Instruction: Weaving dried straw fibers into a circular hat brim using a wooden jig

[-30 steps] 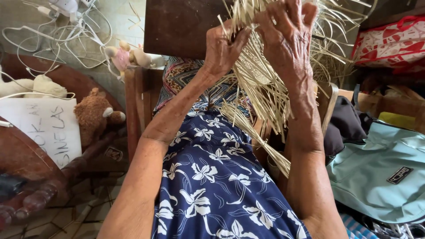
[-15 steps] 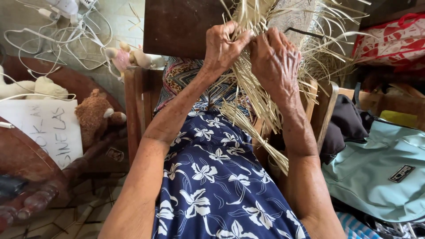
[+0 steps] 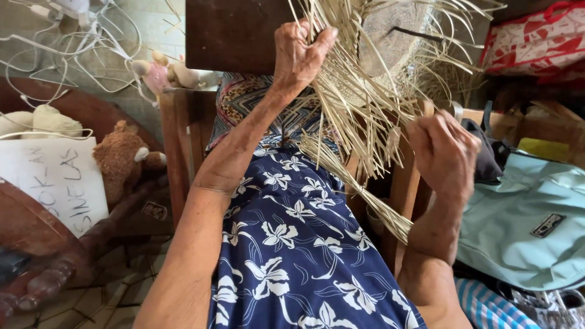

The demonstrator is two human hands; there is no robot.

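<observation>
Straw work: your left hand is closed around the upper strands of the pale straw bundle, pinning them against the dark wooden board at the top edge of your lap. Your right hand has dropped: half a second ago it sat up beside the left, both on the weave; now it is lower and off to the right, grip curled shut on what looks like a few loose strand ends, blurred with motion. That reads as a strand being drawn out and down, with the left acting as anchor.

Loose tail of the bundle hangs across the blue floral skirt. Woven straw piece sits above the strands. Teal bag lies by your right arm; brown teddy bear on the left.
</observation>
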